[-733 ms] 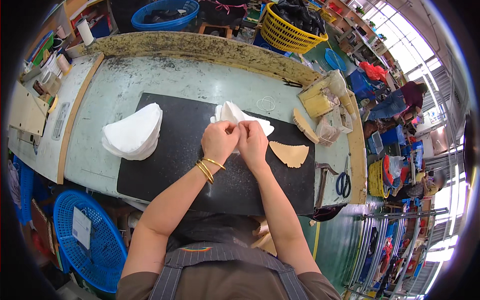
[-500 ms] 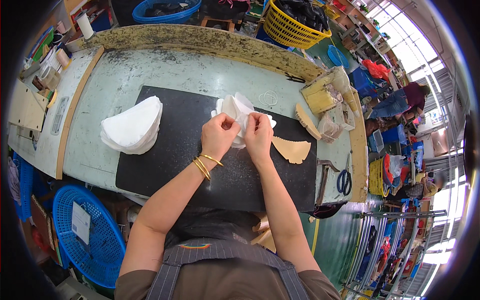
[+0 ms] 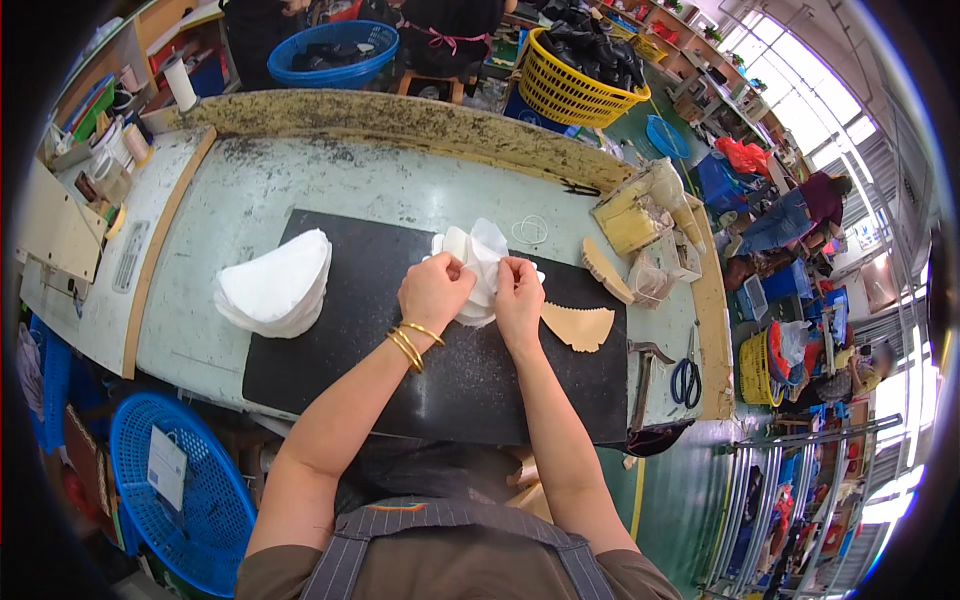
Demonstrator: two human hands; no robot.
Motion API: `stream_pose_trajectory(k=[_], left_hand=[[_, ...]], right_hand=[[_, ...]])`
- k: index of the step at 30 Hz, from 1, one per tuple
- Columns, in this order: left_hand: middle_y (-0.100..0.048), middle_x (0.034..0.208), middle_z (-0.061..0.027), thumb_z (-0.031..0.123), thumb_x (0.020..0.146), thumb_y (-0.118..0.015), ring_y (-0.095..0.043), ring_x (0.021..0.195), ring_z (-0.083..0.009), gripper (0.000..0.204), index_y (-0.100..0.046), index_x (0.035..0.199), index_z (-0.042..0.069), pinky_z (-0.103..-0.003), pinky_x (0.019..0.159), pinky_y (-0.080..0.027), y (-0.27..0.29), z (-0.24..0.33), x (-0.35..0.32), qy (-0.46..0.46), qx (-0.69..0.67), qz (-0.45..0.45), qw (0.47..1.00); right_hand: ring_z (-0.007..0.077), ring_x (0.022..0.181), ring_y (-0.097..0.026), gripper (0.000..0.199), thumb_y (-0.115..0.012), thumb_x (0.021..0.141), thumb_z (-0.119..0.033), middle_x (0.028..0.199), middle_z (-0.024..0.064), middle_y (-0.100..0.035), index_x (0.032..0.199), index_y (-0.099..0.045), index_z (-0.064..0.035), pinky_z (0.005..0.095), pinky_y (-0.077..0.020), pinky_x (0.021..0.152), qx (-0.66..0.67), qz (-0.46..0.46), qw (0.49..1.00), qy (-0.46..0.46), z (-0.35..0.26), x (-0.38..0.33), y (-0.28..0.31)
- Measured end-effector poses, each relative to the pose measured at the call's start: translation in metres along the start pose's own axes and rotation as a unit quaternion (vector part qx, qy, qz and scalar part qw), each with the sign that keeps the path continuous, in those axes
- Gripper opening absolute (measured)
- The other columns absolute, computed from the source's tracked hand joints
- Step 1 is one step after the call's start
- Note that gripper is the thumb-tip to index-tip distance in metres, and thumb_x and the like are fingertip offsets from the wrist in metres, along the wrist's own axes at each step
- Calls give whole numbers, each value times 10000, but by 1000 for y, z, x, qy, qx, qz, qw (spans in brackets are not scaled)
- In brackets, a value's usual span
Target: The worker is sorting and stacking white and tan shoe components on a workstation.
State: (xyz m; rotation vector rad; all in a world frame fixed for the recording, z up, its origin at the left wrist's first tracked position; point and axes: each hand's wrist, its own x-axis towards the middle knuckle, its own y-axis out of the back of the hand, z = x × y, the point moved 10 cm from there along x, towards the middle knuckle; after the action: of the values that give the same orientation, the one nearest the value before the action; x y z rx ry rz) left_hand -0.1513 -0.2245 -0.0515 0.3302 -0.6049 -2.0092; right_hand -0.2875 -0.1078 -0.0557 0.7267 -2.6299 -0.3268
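Observation:
My left hand (image 3: 436, 294) and my right hand (image 3: 520, 304) are side by side over the black mat (image 3: 330, 370), fingers pinched. Between them are several thin white cut pieces (image 3: 482, 245), fanned in a loose pile, and both hands grip a white piece there. The fingertips partly hide where they hold it. To the left, a stack of white half-round pieces (image 3: 275, 282) overlaps the mat's edge. Just right of my right hand lies a tan piece with a notched edge (image 3: 578, 326). Farther right is another tan curved piece (image 3: 605, 270).
Behind the pile lies a loop of white thread (image 3: 530, 229). Dark-handled scissors (image 3: 686, 382) and a hammer (image 3: 645, 375) rest at the bench's right. A yellowed box (image 3: 632, 215) stands at the back right. A raised wooden rim (image 3: 400, 120) borders the bench. Blue basket (image 3: 180, 490) sits lower left.
The whole bench sits lower in the picture as the head view shifts. Both hands remain pinched at the white pieces, with only slight finger movement.

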Motion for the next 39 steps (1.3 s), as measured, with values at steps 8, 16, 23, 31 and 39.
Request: stream_pose_trajectory(k=[8, 16, 23, 31, 39], left_hand=[[-686, 785, -99, 319, 729, -635, -663, 758, -298, 257, -663, 808, 76, -383, 690, -520, -11, -2, 11, 21, 37, -29, 999], [-673, 775, -139, 304, 720, -632, -653, 757, -337, 244, -646, 775, 67, -408, 689, -515, -13, -7, 5, 15, 49, -8, 999], [-549, 784, -118, 260, 781, -713, -549, 718, -273, 345, -562, 965, 9, -366, 664, -462, 40, 26, -22, -141, -52, 186, 971], [-612, 936, -3, 126, 886, -641, -545, 853, -56, 178, -570, 1008, 18, -218, 730, -444, -43, 55, -116, 16, -436, -344, 831], [-598, 847, -2, 116, 939, -556, -523, 740, -36, 124, -539, 999, 9, -198, 657, -440, 6, 37, -136, -133, -251, -97, 954]], right_hand=[[211, 728, -609, 138, -581, 877, -134, 829, 134, -619, 926, -592, -5, 321, -466, 659, -86, -59, 994, 41, -22, -2, -12], [166, 886, -581, 190, -496, 955, -160, 931, 62, -590, 995, -546, 19, 296, -461, 784, 176, 223, 955, -87, 40, 17, 95], [221, 991, -601, 203, -457, 927, -76, 1055, 120, -612, 1095, -518, 22, 362, -485, 883, 543, 116, 828, -71, -2, 0, 168], [126, 894, -590, 163, -538, 914, -113, 966, 78, -614, 1023, -550, 8, 254, -475, 768, 593, -123, 753, -258, -43, -98, 64], [18, 719, -516, 116, -618, 907, -117, 794, -32, -595, 921, -620, -2, 168, -414, 638, 319, -52, 932, -164, -37, -117, 66]])
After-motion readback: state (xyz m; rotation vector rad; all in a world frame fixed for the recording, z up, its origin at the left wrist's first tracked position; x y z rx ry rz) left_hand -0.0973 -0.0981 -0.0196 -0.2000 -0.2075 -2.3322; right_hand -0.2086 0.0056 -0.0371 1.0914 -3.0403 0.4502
